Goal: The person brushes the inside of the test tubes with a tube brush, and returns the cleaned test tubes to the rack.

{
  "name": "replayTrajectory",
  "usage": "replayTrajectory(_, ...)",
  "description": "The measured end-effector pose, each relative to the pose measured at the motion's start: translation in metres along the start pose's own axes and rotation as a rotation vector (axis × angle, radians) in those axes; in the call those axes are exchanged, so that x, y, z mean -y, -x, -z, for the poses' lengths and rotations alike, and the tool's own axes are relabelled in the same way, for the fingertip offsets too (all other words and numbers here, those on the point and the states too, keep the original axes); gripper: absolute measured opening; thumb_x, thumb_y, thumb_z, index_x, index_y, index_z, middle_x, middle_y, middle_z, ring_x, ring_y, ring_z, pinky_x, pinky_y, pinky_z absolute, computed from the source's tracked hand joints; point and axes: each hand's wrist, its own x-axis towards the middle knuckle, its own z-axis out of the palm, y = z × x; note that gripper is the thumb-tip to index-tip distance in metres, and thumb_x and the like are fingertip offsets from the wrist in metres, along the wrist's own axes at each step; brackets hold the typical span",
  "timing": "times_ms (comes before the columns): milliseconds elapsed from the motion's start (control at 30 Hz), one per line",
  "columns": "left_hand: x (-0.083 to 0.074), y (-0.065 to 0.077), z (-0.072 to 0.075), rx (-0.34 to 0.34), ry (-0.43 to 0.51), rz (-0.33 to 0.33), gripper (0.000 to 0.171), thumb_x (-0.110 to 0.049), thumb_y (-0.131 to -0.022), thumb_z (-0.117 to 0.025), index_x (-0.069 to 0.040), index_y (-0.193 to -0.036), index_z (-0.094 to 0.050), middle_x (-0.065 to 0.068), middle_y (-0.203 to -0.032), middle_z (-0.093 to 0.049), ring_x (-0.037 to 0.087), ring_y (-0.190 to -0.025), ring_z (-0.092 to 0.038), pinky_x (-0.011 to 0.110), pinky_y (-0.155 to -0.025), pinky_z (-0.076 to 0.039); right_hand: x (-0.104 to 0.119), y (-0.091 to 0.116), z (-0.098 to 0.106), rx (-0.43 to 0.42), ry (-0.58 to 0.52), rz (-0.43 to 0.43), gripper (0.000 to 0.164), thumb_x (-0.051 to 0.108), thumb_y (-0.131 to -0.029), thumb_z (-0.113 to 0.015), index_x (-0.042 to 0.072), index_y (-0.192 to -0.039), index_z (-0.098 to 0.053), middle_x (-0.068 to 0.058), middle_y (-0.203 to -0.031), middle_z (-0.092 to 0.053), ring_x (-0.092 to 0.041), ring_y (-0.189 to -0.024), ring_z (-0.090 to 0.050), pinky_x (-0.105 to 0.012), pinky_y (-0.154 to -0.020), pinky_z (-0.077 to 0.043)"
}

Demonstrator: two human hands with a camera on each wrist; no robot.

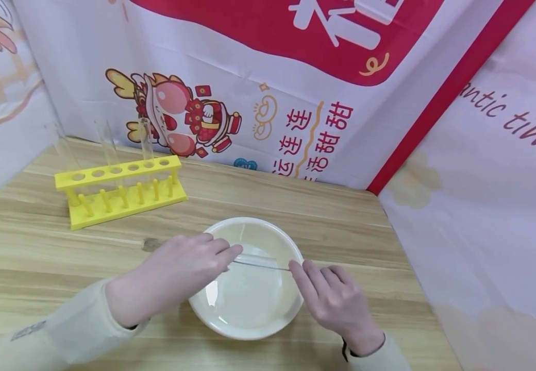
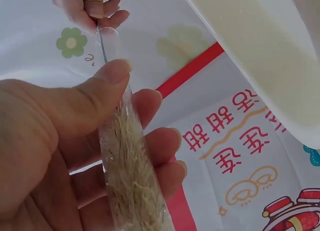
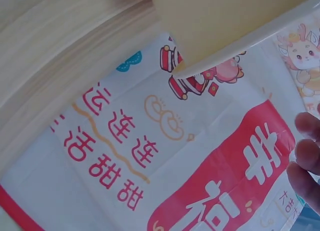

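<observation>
Above a white bowl, my left hand holds a clear glass test tube with its thumb and fingers curled around it. Inside the tube, in the left wrist view, sit the pale bristles of a test tube brush. The brush's thin twisted wire comes out of the tube's mouth. My right hand pinches the end of that wire, over the bowl's right rim. A few fingertips show at the right edge of the right wrist view.
A yellow test tube rack stands at the back left of the wooden table, with three clear test tubes in it. Printed cloths hang behind and along the sides.
</observation>
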Motion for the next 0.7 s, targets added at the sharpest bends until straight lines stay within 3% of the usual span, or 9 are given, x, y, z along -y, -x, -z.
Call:
replayTrajectory(167, 0.000, 0.002, 0.001, -0.034, 0.031, -0.010, 0.040, -0.014, -0.076, -0.086, -0.004, -0.111, -0.069, 0.004, -0.091, -0.070, 0.018, -0.073, -0.065, 0.028, -0.055, -0.055, -0.004, -0.002, 0.002, 0.010, -0.030, -0.012, 0.021, 0.001, -0.094, -0.047, 0.001, -0.087, -0.067, -0.004, -0.068, -0.058, -0.012, -0.045, -0.043, -0.024, -0.042, -0.041)
replayTrajectory(433, 0.001, 0.008, 0.007, -0.071, 0.101, -0.006, 0.043, -0.016, -0.076, -0.086, -0.007, -0.115, -0.068, 0.004, -0.100, -0.072, 0.018, -0.079, -0.067, 0.028, -0.055, -0.056, -0.006, -0.011, 0.007, 0.013, -0.142, -0.083, 0.024, -0.006, -0.091, -0.044, 0.004, -0.079, -0.063, 0.003, -0.059, -0.041, -0.007, -0.042, -0.028, -0.016, -0.040, -0.023)
replayTrajectory(700, 0.006, 0.010, 0.007, -0.077, 0.133, -0.002, 0.045, -0.011, -0.072, -0.087, -0.007, -0.113, -0.070, 0.004, -0.100, -0.072, 0.015, -0.077, -0.067, 0.027, -0.056, -0.057, -0.003, -0.003, 0.011, 0.170, -0.356, -0.246, 0.025, 0.000, -0.094, -0.046, 0.009, -0.079, -0.065, 0.007, -0.060, -0.054, -0.004, -0.040, -0.027, -0.013, -0.040, -0.018)
